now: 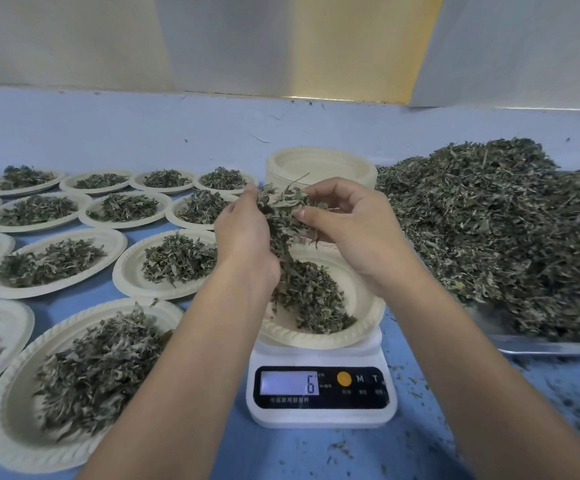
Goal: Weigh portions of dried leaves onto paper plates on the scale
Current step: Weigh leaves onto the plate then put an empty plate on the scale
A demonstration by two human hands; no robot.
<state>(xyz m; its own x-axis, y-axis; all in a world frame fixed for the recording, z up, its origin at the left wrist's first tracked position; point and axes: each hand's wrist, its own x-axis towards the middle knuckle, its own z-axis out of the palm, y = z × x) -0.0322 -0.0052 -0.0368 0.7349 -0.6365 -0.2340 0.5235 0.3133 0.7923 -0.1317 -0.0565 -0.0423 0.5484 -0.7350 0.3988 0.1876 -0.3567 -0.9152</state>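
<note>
The fingers [307,213] of both hands are curled around one clump of dried leaves [283,216], held in the air between them. The left hand [243,233] cups the clump from its 9 o'clock side, its back toward the camera. The right hand [347,230] pinches the top of the clump from 3 o'clock, thumb against the leaves and the other fingers bent over them. The clump's lower end trails down toward a pile of leaves [312,299] below, and it may be touching it; the left wrist hides the join.

That pile lies in a paper plate [316,337] sitting on a white kitchen scale [321,410], whose display [288,383] reads 6. An orange button and the letters M and T stand beside the display.

At 12 o'clock from the scale, behind the hands, stands a stack of empty paper plates [319,164]. From 1 to 3 o'clock a large heap of dried leaves [489,230] rests on a metal tray [551,348]. From 7 round to 11 o'clock, rows of filled plates [56,261] cover the blue surface [316,455], each with its own small mound. Leaf crumbs [558,393] are scattered on the surface at 4 o'clock from the scale.
</note>
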